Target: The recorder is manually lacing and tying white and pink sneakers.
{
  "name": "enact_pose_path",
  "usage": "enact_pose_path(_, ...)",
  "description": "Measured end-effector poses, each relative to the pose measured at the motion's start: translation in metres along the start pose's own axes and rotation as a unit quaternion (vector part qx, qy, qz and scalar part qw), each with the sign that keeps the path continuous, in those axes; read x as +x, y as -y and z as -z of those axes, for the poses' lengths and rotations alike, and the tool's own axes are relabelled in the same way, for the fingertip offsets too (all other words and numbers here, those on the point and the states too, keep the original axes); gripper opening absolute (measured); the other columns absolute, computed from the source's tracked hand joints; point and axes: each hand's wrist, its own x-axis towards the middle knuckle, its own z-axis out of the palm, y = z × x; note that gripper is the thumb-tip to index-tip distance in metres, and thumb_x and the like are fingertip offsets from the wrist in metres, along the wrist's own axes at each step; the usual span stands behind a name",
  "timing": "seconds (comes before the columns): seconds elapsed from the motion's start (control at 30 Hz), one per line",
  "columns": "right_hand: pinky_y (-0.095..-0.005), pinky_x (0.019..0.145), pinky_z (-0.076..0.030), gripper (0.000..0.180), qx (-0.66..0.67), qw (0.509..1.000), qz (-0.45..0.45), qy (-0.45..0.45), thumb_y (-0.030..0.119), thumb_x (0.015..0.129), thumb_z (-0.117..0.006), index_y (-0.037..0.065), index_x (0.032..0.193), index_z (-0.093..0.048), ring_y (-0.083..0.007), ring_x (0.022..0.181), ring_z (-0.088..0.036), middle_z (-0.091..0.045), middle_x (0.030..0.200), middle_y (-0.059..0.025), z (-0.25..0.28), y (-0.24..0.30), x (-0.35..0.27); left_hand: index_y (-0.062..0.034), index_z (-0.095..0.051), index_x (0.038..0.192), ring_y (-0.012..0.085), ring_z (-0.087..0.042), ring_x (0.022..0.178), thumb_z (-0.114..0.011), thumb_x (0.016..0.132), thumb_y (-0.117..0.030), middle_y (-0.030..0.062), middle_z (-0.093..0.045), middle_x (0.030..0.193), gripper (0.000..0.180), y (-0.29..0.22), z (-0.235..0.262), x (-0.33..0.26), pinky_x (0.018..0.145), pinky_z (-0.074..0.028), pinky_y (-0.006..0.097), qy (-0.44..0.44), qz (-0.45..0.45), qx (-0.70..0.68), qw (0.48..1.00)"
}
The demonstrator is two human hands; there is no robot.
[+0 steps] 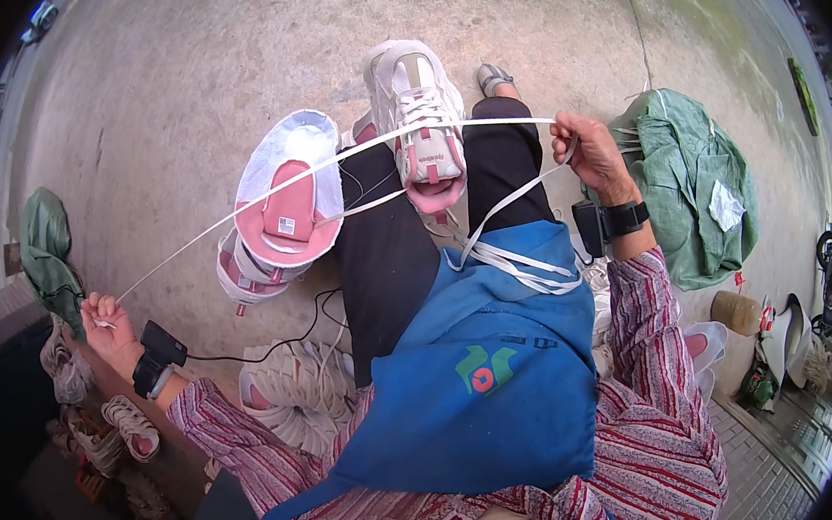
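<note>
A long white shoelace (377, 140) stretches taut in a slant across my front. Its lower left end is pinched in my left hand (110, 329), which is out at my left side. Higher up on the right, my right hand (592, 155) is closed around the same lace. Just behind the lace, a white, grey and pink shoe (429, 158) rests at my knees, with laces crossed over its front. To its left is a white-edged shoe part with a pink inside (289, 196) and a small label. More loose white laces (523, 266) lie bunched on my blue apron (482, 412).
A green sack (700, 185) stands on the concrete floor at the right, another green bundle (48, 251) at the left. Several pale shoes (303, 388) are piled by my left leg. A black cable (272, 351) runs from my left wrist device. A straw-coloured container (736, 312) stands far right.
</note>
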Motion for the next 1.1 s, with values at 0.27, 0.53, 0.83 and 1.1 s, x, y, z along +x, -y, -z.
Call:
enact_pose_path(0.27,-0.0363,0.063,-0.047,0.011,-0.491,0.796,0.312,-0.166,0.009,0.08,-0.059,0.003,0.088,-0.061,-0.0295,0.066,-0.058,-0.057,0.083,-0.0141,-0.035,0.013,-0.034,0.0017,-0.04,0.124,0.0045,-0.032,0.051,-0.044,0.095,-0.015,0.0067,-0.051,0.09,0.034,0.025,-0.065,-0.033,0.042,-0.03,0.019,0.152,-0.042,0.171,0.973)
enact_pose_path(0.53,-0.0406,0.053,-0.046,0.014,-0.702,0.569,0.35,0.247,0.014,0.076,-0.052,0.001,0.079,-0.059,-0.0288,0.062,-0.058,-0.046,0.089,-0.0141,-0.073,-0.057,-0.05,0.001,-0.053,0.105,0.0029,-0.049,0.059,-0.051,0.092,-0.018,0.0074,-0.066,0.079,0.023,0.217,-0.169,-0.143,0.052,-0.038,0.018,0.349,0.147,0.388,0.84)
enact_pose_path(0.83,-0.0433,0.056,-0.046,0.012,-0.557,0.716,0.416,0.065,0.011,0.08,-0.053,0.0,0.082,-0.049,-0.0343,0.067,-0.056,-0.046,0.082,-0.016,-0.063,-0.036,-0.04,-0.0002,-0.061,0.091,0.0242,-0.063,0.066,-0.05,0.089,-0.015,0.0134,-0.065,0.073,0.019,0.281,-0.188,-0.148,0.061,-0.047,0.034,0.388,-0.092,0.641,0.656)
enact_pose_path(1.1,-0.0423,0.062,-0.049,0.008,-0.748,0.635,0.193,-0.014,0.009,0.076,-0.056,0.004,0.081,-0.058,-0.0339,0.075,-0.06,-0.055,0.087,-0.015,-0.023,-0.01,-0.072,-0.0021,-0.06,0.087,0.0354,-0.058,0.082,-0.05,0.086,-0.011,0.0165,-0.061,0.086,0.013,0.306,-0.22,-0.132,0.07,-0.045,0.041,0.419,-0.206,0.61,0.64)
